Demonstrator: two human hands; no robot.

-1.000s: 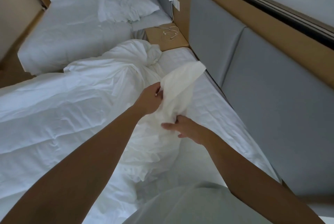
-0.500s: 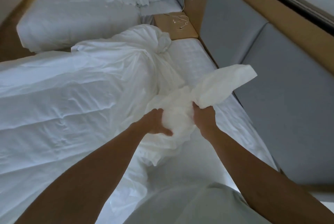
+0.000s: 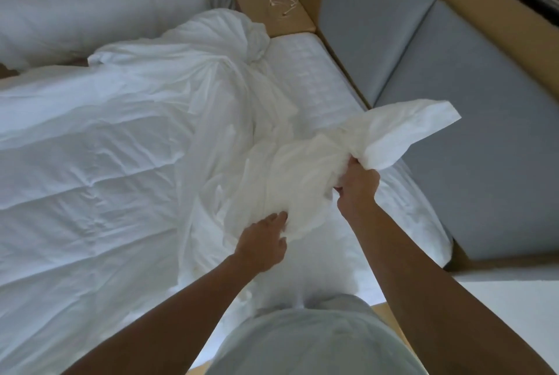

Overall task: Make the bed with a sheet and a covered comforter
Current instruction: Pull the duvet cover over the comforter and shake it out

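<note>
White fabric bundle is hanging mid-frame, corner pointing to two o'clock. The right hand is clenching it; the left hand is touching its seven o'clock edge, grip impossible to tell. At nine o'clock the comforter is lying heaped. Yanking unevenly is risking a twisted tangle.

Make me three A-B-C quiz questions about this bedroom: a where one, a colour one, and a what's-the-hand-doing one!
1. Where is the white cable? A nightstand B pillow C floor
2. What colour are the headboard panels? A red B grey C green
3. What is the right hand doing? A hanging free B gripping the white cover C pointing
Answers: 1 A, it lies on the wooden top. 2 B, both padded panels are grey. 3 B, its fingers curl round bunched fabric.
</note>
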